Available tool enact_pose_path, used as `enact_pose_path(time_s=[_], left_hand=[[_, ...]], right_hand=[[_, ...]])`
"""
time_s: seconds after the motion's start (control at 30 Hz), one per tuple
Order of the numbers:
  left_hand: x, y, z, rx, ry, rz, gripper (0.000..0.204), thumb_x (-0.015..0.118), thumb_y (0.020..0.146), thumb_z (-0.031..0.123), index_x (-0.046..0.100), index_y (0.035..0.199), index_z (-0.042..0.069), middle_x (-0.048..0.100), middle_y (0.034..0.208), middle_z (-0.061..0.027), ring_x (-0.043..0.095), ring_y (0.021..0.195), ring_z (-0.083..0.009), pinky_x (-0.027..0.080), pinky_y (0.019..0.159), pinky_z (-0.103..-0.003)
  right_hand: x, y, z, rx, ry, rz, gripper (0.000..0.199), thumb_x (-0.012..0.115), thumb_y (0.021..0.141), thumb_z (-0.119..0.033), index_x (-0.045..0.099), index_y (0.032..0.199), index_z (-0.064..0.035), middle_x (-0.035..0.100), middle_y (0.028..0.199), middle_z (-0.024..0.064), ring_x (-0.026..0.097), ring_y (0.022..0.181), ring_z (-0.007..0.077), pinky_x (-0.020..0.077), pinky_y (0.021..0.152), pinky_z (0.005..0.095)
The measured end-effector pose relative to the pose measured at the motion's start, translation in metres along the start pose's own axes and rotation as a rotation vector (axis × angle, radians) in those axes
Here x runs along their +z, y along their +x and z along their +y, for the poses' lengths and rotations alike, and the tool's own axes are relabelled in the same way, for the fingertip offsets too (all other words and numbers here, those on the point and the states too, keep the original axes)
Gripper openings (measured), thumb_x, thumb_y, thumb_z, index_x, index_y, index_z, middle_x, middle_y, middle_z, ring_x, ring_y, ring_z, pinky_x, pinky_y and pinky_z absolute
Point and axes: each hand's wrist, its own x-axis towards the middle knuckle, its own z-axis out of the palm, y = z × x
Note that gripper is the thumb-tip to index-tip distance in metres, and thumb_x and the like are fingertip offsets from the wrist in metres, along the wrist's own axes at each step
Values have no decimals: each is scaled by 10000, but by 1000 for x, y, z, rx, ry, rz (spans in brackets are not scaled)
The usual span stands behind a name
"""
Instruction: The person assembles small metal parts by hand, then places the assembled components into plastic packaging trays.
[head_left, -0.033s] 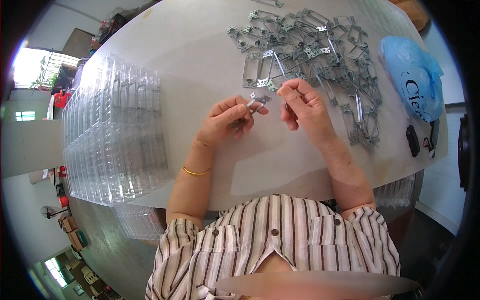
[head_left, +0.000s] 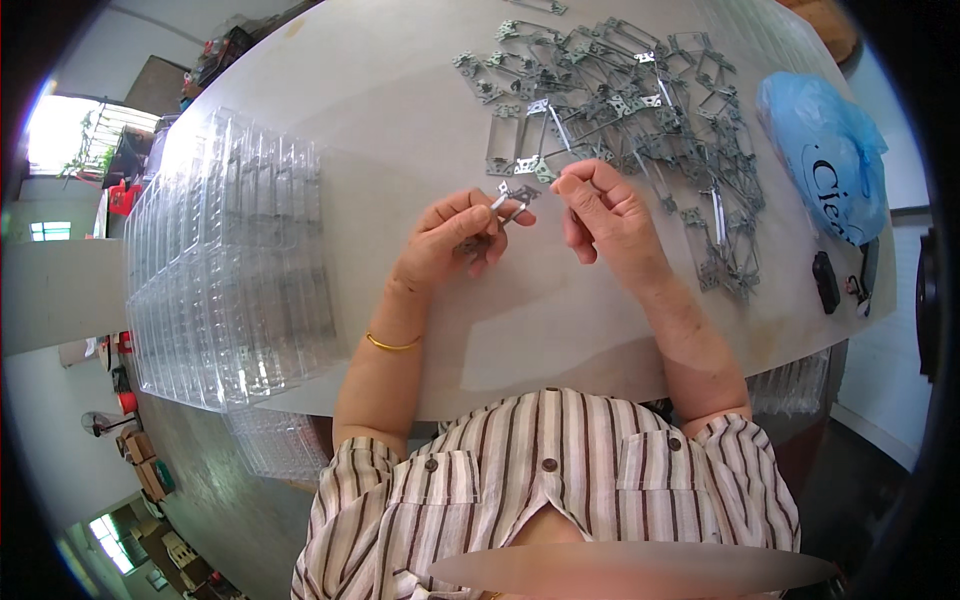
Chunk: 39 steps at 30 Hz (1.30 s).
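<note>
A person's left hand [head_left: 455, 238] pinches a small metal bracket [head_left: 508, 200] at centre frame, thumb and forefinger closed narrowly on its near end, the other fingers curled beneath. The wrist, ringed by a thin gold bangle [head_left: 392, 344], rises from the lower edge over the white worktop [head_left: 400, 110]. The right hand [head_left: 600, 212] hovers just beside it, its fingers bunched and bent inward, fingertips near the bracket's far end; whether they touch it cannot be told. Directly above the hands, a tangled heap of metal frames [head_left: 620, 90] fills the upper centre. Stacked clear plastic trays [head_left: 225, 260] sit at left, a blue plastic bag [head_left: 825, 150] at upper right.
</note>
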Motion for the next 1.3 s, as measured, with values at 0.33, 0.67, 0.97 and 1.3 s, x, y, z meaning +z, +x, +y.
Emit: enact_pose_path(time_s=[0.33, 0.67, 0.97, 1.3], left_hand=[[-1, 3, 0, 54, -70, 8, 252, 520, 1066, 227, 598, 925, 34, 669, 1164, -276, 584, 666, -131, 446, 520, -219], [-3, 4, -3, 63, 23, -30, 245, 522, 1067, 216, 607, 921, 39, 684, 1101, -255, 505, 604, -85, 419, 529, -217], [4, 2, 0, 27, 140, -24, 245, 573, 1047, 199, 607, 862, 44, 704, 1124, -157, 457, 628, -51, 390, 553, -206], [2, -2, -1, -89, 236, -98, 239, 607, 1032, 213, 649, 893, 23, 667, 1022, -83, 487, 669, -59, 380, 561, -209]], right_hand=[[-2, 2, 7, 23, -87, -106, 146, 583, 1047, -190, 611, 1133, -75, 545, 670, -39, 455, 534, 16, 346, 447, 194], [-3, 2, 8, 24, -84, -124, 160, 567, 1054, -185, 605, 1122, -45, 541, 707, -48, 461, 562, 12, 350, 466, 186], [1, 1, 2, 52, -1, -99, 220, 562, 1065, -233, 599, 1106, -21, 582, 724, 3, 513, 560, 58, 415, 483, 217], [-8, 3, 5, 255, 117, -181, 238, 553, 1061, -269, 599, 1023, -38, 657, 731, 49, 605, 545, 98, 483, 484, 233]])
